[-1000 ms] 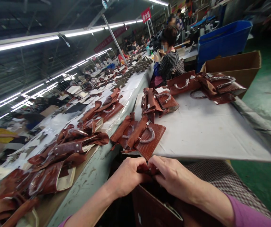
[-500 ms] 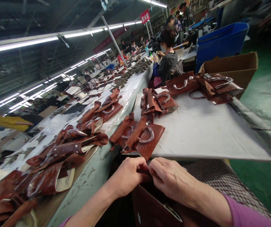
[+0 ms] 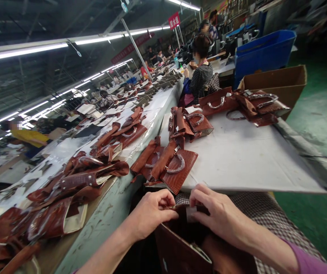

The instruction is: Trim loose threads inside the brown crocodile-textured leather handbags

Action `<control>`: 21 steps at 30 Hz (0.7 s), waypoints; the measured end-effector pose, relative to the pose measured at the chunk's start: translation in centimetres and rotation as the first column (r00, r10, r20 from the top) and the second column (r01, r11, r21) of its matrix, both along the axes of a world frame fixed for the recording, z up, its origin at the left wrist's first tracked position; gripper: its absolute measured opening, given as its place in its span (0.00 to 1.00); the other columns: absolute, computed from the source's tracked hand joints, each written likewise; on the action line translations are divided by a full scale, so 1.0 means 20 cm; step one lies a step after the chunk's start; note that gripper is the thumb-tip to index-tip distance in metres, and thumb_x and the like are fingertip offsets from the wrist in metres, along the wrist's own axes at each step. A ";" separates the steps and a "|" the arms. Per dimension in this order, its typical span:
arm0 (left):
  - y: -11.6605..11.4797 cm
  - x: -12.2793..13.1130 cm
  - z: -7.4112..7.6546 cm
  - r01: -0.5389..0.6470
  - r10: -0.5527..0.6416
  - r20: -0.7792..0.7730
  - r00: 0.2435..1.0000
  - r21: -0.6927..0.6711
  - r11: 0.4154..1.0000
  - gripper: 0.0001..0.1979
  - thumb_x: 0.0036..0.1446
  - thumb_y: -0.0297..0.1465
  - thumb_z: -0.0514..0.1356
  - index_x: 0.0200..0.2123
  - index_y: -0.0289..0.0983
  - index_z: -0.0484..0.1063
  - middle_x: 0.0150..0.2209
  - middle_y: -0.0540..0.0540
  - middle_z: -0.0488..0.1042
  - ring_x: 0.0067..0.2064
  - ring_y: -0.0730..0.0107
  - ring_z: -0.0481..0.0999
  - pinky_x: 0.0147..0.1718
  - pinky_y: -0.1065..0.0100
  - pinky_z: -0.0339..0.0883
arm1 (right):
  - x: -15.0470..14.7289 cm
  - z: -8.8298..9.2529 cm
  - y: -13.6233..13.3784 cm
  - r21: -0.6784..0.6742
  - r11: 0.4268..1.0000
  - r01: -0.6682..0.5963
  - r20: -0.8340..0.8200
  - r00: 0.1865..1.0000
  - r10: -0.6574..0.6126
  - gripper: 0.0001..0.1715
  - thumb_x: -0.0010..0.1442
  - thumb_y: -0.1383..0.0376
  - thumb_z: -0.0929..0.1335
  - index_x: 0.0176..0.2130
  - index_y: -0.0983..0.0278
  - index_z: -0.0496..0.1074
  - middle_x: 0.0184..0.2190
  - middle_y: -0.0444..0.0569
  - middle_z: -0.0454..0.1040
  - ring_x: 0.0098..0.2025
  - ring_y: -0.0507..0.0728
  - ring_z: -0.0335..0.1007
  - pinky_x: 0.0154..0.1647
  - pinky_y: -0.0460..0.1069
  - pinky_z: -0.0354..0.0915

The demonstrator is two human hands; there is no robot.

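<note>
A brown leather bag (image 3: 177, 251) sits in my lap below the table edge, its mouth facing up. My left hand (image 3: 152, 211) is closed, pinching the bag's top rim on the left. My right hand (image 3: 219, 215) is closed too, pinching the rim on the right, with a small pale tag showing at its fingertips. The two hands are a little apart over the open mouth. Just beyond them a pile of brown crocodile-pattern bag parts (image 3: 169, 163) with metal handles lies at the near edge of the white table (image 3: 246, 156).
More brown bag piles lie on the white table (image 3: 192, 123) (image 3: 246, 102) and along the long bench on the left (image 3: 74, 182). A seated person in a striped top (image 3: 201, 76) works ahead. A cardboard box (image 3: 277, 82) and blue bin (image 3: 263, 51) stand at right.
My hands, pressed together at the bag's rim before, have drawn apart and opened the mouth wider. A pale tag now shows at my right fingertips.
</note>
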State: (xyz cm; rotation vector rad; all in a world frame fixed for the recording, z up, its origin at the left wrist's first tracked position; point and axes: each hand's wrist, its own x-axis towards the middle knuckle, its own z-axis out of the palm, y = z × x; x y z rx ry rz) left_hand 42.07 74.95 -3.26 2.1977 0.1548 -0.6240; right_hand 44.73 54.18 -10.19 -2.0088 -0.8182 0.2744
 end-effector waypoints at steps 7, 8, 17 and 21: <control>-0.01 0.00 0.02 0.002 -0.002 -0.015 1.000 0.011 1.000 0.07 0.46 0.27 0.64 0.29 0.36 0.67 0.25 0.56 0.65 0.28 0.76 0.62 0.27 0.74 0.54 | 0.02 0.02 0.05 0.014 1.000 -0.006 0.084 0.996 0.005 0.10 0.55 0.73 0.70 0.35 0.62 0.66 0.36 0.41 0.67 0.34 0.51 0.65 0.33 0.46 0.57; -0.01 0.00 0.02 0.000 0.000 -0.014 1.000 0.011 1.000 0.08 0.46 0.27 0.64 0.29 0.36 0.67 0.25 0.56 0.65 0.29 0.76 0.62 0.27 0.74 0.54 | 0.02 0.02 0.05 0.011 1.000 -0.006 0.117 0.993 0.004 0.10 0.55 0.73 0.70 0.34 0.62 0.66 0.36 0.42 0.68 0.34 0.52 0.65 0.32 0.47 0.57; -0.01 -0.01 -0.01 0.002 -0.003 0.013 1.000 0.030 1.000 0.08 0.47 0.27 0.63 0.30 0.37 0.65 0.27 0.55 0.66 0.30 0.75 0.64 0.27 0.74 0.55 | 0.00 0.00 0.10 0.047 0.999 0.013 0.244 0.969 -0.024 0.07 0.54 0.74 0.69 0.32 0.64 0.67 0.34 0.44 0.70 0.34 0.54 0.67 0.32 0.48 0.57; 0.00 -0.01 -0.02 0.017 -0.018 0.029 0.999 0.044 0.999 0.09 0.47 0.28 0.64 0.30 0.37 0.66 0.28 0.54 0.67 0.31 0.74 0.66 0.27 0.73 0.55 | 0.00 -0.01 0.11 0.080 0.993 0.085 0.136 0.986 -0.096 0.10 0.48 0.77 0.68 0.29 0.64 0.67 0.32 0.43 0.70 0.32 0.52 0.67 0.32 0.47 0.57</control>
